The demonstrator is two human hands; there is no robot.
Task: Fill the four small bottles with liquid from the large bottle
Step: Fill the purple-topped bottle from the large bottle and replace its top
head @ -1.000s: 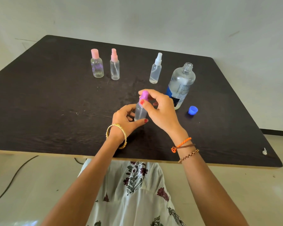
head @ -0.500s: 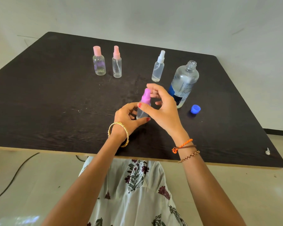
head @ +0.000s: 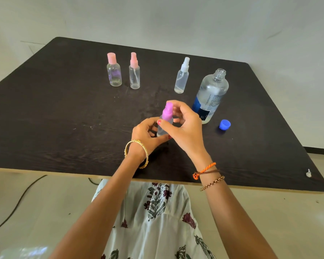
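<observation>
My left hand (head: 145, 132) grips the clear body of a small spray bottle (head: 162, 128) just above the table. My right hand (head: 185, 126) pinches its purple spray top (head: 167, 112) between thumb and fingers. The large clear bottle (head: 210, 95) with a blue label stands uncapped to the right, and its blue cap (head: 224, 124) lies beside it. At the back stand three small bottles: a round one with a pink cap (head: 114, 71), a slim one with a pink sprayer (head: 134, 71) and one with a white sprayer (head: 182, 75).
The dark wooden table (head: 64, 118) ends at a near edge just below my wrists. A small white bit (head: 308, 173) lies near its front right corner. A black cable (head: 17, 206) runs over the floor on the left.
My right hand has shifted its fingers round the purple top, which now shows more fully above them. The left hand keeps holding the bottle in the same place.
</observation>
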